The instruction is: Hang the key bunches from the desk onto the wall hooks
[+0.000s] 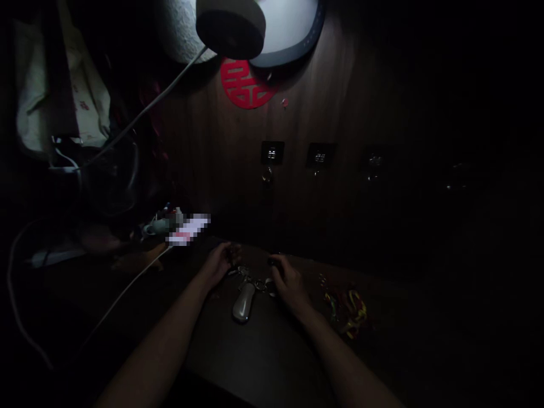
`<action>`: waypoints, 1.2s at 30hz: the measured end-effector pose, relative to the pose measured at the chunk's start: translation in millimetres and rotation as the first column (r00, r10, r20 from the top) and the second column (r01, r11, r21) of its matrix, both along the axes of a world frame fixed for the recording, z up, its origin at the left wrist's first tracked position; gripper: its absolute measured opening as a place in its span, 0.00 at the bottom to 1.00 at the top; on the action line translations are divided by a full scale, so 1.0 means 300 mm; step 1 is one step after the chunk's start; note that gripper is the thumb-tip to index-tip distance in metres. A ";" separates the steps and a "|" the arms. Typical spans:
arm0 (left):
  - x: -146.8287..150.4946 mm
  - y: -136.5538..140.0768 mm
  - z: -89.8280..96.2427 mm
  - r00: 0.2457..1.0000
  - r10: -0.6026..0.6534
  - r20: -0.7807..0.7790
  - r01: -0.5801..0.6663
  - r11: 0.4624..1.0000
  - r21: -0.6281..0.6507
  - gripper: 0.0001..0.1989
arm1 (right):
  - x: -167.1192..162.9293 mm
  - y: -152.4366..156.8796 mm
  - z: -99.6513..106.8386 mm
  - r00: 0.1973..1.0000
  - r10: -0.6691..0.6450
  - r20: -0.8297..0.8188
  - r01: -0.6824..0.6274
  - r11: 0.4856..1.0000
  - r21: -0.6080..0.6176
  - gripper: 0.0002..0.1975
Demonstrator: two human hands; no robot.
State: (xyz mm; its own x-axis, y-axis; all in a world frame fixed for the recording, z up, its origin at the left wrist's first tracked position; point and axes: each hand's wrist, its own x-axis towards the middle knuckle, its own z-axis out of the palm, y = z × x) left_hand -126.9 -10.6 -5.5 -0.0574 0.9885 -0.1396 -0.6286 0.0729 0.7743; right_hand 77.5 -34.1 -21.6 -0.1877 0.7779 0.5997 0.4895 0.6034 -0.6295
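Because so little light reaches the tabletop point(250, 362), a small part could be fumbled unseen, and a nudge toward the near edge might send it off. The white cable point(145, 267), at the left, could snag on the left forearm. Near the far edge, the left hand point(219, 263) and right hand point(289, 280) curl inward at either side of the keyring point(260, 285); the gloom hides whether either grips it. Pulling unevenly could twist its links.

The tabletop looks dark and smooth. Right of the right hand, the cords point(356, 309) lie in a limp, multicoloured tangle. The fob point(243, 307) is glossy and rounded, swelling toward the near edge; the keyring's loops shine like thin metal.
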 end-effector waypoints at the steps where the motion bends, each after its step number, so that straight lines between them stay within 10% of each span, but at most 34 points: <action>1: -0.001 0.002 -0.002 1.000 -0.011 0.026 0.011 1.000 -0.008 0.06 | -0.002 -0.003 0.001 1.000 0.004 0.005 -0.004 1.000 -0.005 0.13; 28: -0.003 0.002 -0.043 0.993 -0.096 -0.070 0.107 0.980 0.169 0.07 | 0.017 0.004 -0.011 0.999 -0.022 -0.043 0.022 1.000 -0.002 0.13; 36: 0.052 0.012 0.116 0.983 0.010 -0.183 0.040 0.963 0.266 0.06 | 0.034 -0.001 -0.022 0.998 -0.020 -0.053 0.023 0.998 0.058 0.13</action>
State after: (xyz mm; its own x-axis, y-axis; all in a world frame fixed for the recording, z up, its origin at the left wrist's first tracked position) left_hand -111.4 -7.0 29.1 -0.0424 0.9890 0.1415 -0.4761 -0.1445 0.8674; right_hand 87.7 -34.3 -28.2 -0.1383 0.7445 0.6531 0.4700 0.6298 -0.6184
